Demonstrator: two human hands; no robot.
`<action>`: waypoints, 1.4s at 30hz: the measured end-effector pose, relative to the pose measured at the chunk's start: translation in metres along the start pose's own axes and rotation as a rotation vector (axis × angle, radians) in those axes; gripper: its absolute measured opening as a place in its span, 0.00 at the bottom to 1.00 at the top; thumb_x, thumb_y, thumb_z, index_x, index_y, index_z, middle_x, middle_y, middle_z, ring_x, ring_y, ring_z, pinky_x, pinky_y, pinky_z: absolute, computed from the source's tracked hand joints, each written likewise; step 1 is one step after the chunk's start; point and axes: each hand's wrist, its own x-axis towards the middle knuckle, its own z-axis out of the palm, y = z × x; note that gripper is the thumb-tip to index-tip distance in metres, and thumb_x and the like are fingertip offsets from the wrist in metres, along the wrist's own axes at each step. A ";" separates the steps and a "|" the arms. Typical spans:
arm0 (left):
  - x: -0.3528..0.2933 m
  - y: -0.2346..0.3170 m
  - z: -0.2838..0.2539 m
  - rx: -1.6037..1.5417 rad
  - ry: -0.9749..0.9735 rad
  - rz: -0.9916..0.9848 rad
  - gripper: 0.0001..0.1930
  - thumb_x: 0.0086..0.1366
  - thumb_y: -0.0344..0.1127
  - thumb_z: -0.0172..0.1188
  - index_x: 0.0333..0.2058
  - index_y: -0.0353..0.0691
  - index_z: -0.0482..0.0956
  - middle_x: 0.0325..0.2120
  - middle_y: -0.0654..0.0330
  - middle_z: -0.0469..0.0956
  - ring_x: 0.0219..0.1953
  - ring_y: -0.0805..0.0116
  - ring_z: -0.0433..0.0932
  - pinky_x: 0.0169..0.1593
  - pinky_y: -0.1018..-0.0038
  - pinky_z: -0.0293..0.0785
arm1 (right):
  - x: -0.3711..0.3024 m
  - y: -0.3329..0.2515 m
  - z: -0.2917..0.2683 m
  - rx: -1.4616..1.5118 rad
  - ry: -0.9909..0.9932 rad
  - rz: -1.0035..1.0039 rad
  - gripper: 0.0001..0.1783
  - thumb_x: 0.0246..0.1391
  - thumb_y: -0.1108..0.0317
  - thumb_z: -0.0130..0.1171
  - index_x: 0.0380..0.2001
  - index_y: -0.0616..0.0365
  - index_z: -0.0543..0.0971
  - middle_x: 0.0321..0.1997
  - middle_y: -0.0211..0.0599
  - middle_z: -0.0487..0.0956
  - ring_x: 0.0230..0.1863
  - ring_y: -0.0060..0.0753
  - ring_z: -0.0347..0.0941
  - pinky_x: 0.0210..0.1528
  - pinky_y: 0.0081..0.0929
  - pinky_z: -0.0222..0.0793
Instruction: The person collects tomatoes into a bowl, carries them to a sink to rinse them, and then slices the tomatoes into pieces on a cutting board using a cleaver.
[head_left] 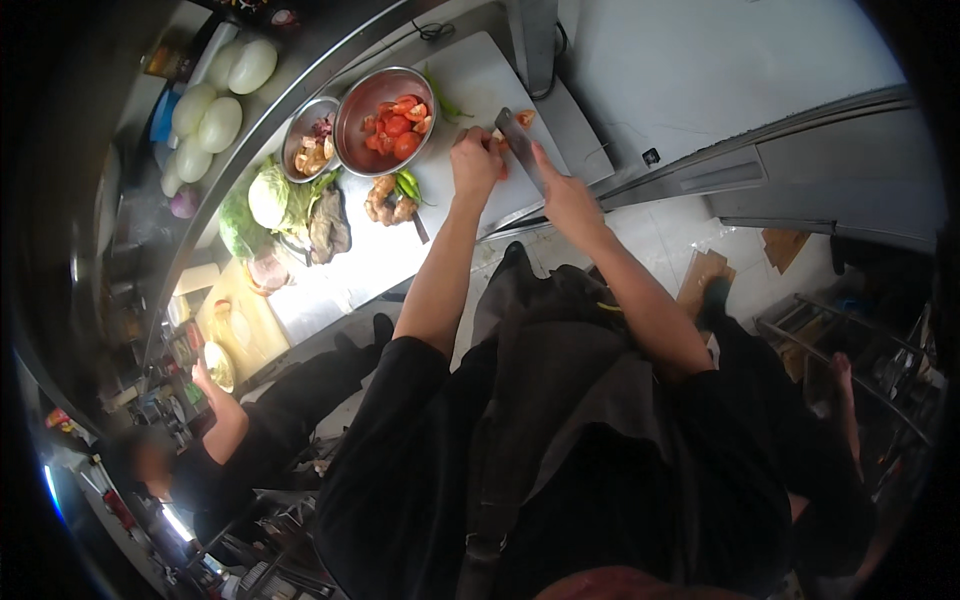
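Note:
My right hand (572, 205) is wrapped round the handle of a kitchen knife (518, 143), its broad blade pointing away from me over the white cutting board (478, 72). My left hand (474, 165) is closed just left of the blade, fingers curled on a piece of tomato (502, 172) that shows partly beneath them. Past the knife lies a cut tomato piece (525, 118). To the left of my hands stands a steel bowl (343, 135) holding several red tomato chunks (398, 125).
Left of the board are a smaller bowl (290, 160) of chopped pieces, ginger (385, 203), green chillies (408, 186) and a cabbage (270, 198). Peeled onions (220, 125) sit on a shelf. A co-worker (225, 425) stands at the left by a yellowish board (245, 330). Cardboard (705, 280) lies on the floor.

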 end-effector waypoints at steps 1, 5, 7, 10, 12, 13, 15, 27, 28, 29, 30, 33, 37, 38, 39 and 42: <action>0.001 0.000 -0.002 0.013 -0.027 -0.033 0.06 0.59 0.28 0.68 0.36 0.34 0.84 0.32 0.47 0.82 0.35 0.44 0.83 0.44 0.52 0.80 | -0.003 0.007 -0.002 -0.002 0.000 -0.002 0.52 0.59 0.78 0.54 0.82 0.27 0.52 0.36 0.58 0.85 0.40 0.67 0.84 0.47 0.62 0.77; -0.023 0.017 -0.020 0.143 0.142 0.176 0.26 0.58 0.37 0.74 0.55 0.39 0.80 0.52 0.45 0.79 0.56 0.41 0.77 0.61 0.47 0.73 | -0.015 0.024 -0.014 0.033 0.140 -0.058 0.48 0.64 0.75 0.54 0.81 0.24 0.53 0.34 0.58 0.84 0.38 0.66 0.83 0.45 0.60 0.76; -0.042 0.014 -0.040 0.173 0.021 0.208 0.33 0.57 0.41 0.76 0.61 0.41 0.76 0.59 0.44 0.73 0.62 0.39 0.72 0.65 0.46 0.69 | -0.014 0.021 -0.026 0.020 0.180 -0.017 0.47 0.64 0.75 0.54 0.81 0.23 0.54 0.35 0.58 0.85 0.40 0.66 0.83 0.46 0.60 0.76; -0.046 -0.006 -0.039 0.191 -0.120 0.259 0.44 0.55 0.44 0.80 0.68 0.41 0.70 0.68 0.41 0.65 0.68 0.37 0.66 0.69 0.47 0.67 | 0.002 0.022 -0.035 -0.129 0.154 0.057 0.47 0.64 0.74 0.55 0.81 0.23 0.55 0.40 0.62 0.85 0.44 0.67 0.82 0.48 0.60 0.76; -0.035 -0.013 -0.030 0.174 -0.131 0.277 0.48 0.53 0.44 0.82 0.70 0.40 0.68 0.70 0.38 0.62 0.69 0.38 0.65 0.68 0.48 0.68 | 0.013 0.030 -0.030 -0.004 0.143 0.001 0.45 0.64 0.76 0.54 0.80 0.23 0.59 0.40 0.60 0.85 0.44 0.65 0.83 0.49 0.58 0.77; -0.028 -0.010 -0.018 0.107 -0.133 0.290 0.46 0.54 0.44 0.81 0.69 0.40 0.69 0.69 0.39 0.63 0.68 0.38 0.66 0.68 0.49 0.69 | 0.017 0.040 -0.021 -0.009 0.142 0.005 0.45 0.64 0.76 0.54 0.80 0.23 0.59 0.40 0.60 0.85 0.44 0.65 0.83 0.49 0.58 0.77; -0.017 0.000 0.000 0.043 -0.126 0.292 0.44 0.55 0.43 0.81 0.68 0.41 0.71 0.69 0.40 0.65 0.67 0.38 0.67 0.68 0.51 0.70 | 0.023 0.057 -0.003 0.187 0.252 -0.170 0.44 0.65 0.76 0.55 0.80 0.27 0.60 0.34 0.53 0.85 0.38 0.52 0.85 0.47 0.48 0.78; -0.013 0.057 0.007 -0.172 0.282 0.145 0.20 0.55 0.30 0.76 0.47 0.41 0.85 0.57 0.47 0.77 0.57 0.43 0.75 0.60 0.54 0.74 | -0.017 0.000 0.024 0.798 -0.093 0.064 0.42 0.69 0.77 0.55 0.82 0.38 0.59 0.26 0.32 0.78 0.22 0.22 0.71 0.29 0.27 0.72; -0.005 0.068 -0.006 -0.183 0.308 0.176 0.20 0.55 0.30 0.76 0.47 0.41 0.85 0.57 0.47 0.77 0.57 0.44 0.75 0.60 0.54 0.74 | -0.018 -0.010 0.018 0.752 -0.041 0.007 0.42 0.68 0.77 0.55 0.82 0.38 0.58 0.27 0.33 0.81 0.24 0.23 0.74 0.32 0.27 0.75; 0.007 0.074 -0.024 -0.160 0.351 0.195 0.18 0.54 0.30 0.76 0.45 0.40 0.85 0.55 0.48 0.77 0.56 0.43 0.76 0.59 0.56 0.75 | -0.019 -0.028 0.009 0.709 -0.008 -0.044 0.42 0.68 0.76 0.56 0.82 0.38 0.58 0.31 0.42 0.84 0.27 0.31 0.79 0.39 0.30 0.77; 0.022 0.074 -0.043 -0.132 0.421 0.240 0.17 0.55 0.29 0.75 0.44 0.40 0.84 0.52 0.47 0.79 0.54 0.44 0.76 0.58 0.56 0.75 | -0.016 -0.046 0.001 0.709 -0.010 -0.050 0.42 0.68 0.76 0.56 0.82 0.38 0.58 0.31 0.42 0.84 0.27 0.31 0.79 0.39 0.30 0.77; 0.071 0.054 -0.104 -0.156 0.473 0.118 0.11 0.59 0.32 0.72 0.41 0.40 0.85 0.44 0.45 0.83 0.51 0.43 0.78 0.56 0.54 0.74 | -0.005 -0.092 -0.016 0.636 -0.008 -0.245 0.43 0.69 0.77 0.54 0.82 0.35 0.57 0.31 0.38 0.80 0.27 0.22 0.73 0.36 0.28 0.76; 0.115 -0.033 -0.140 0.531 0.158 0.338 0.07 0.64 0.37 0.67 0.39 0.49 0.90 0.43 0.49 0.87 0.51 0.47 0.82 0.52 0.52 0.79 | -0.005 -0.096 -0.028 0.541 0.105 -0.177 0.43 0.68 0.77 0.54 0.81 0.35 0.58 0.34 0.50 0.83 0.30 0.37 0.78 0.43 0.35 0.77; 0.118 -0.058 -0.141 0.669 0.046 0.448 0.08 0.64 0.36 0.65 0.40 0.52 0.91 0.43 0.49 0.87 0.51 0.47 0.82 0.54 0.51 0.79 | -0.006 -0.089 -0.031 0.517 0.129 -0.127 0.43 0.68 0.79 0.53 0.82 0.37 0.58 0.34 0.44 0.82 0.30 0.26 0.74 0.41 0.33 0.77; 0.128 -0.088 -0.145 0.714 -0.275 0.438 0.12 0.66 0.34 0.61 0.41 0.57 0.92 0.47 0.50 0.87 0.52 0.47 0.83 0.58 0.52 0.80 | -0.007 -0.087 -0.027 0.521 0.145 -0.127 0.43 0.68 0.79 0.53 0.82 0.37 0.58 0.34 0.44 0.82 0.30 0.26 0.74 0.41 0.33 0.77; 0.127 -0.065 -0.107 0.823 -0.681 0.674 0.21 0.71 0.29 0.54 0.62 0.42 0.79 0.41 0.49 0.88 0.40 0.55 0.90 0.40 0.63 0.87 | -0.009 -0.028 -0.018 0.528 0.321 -0.157 0.42 0.67 0.77 0.53 0.81 0.42 0.58 0.36 0.52 0.83 0.32 0.44 0.78 0.42 0.40 0.77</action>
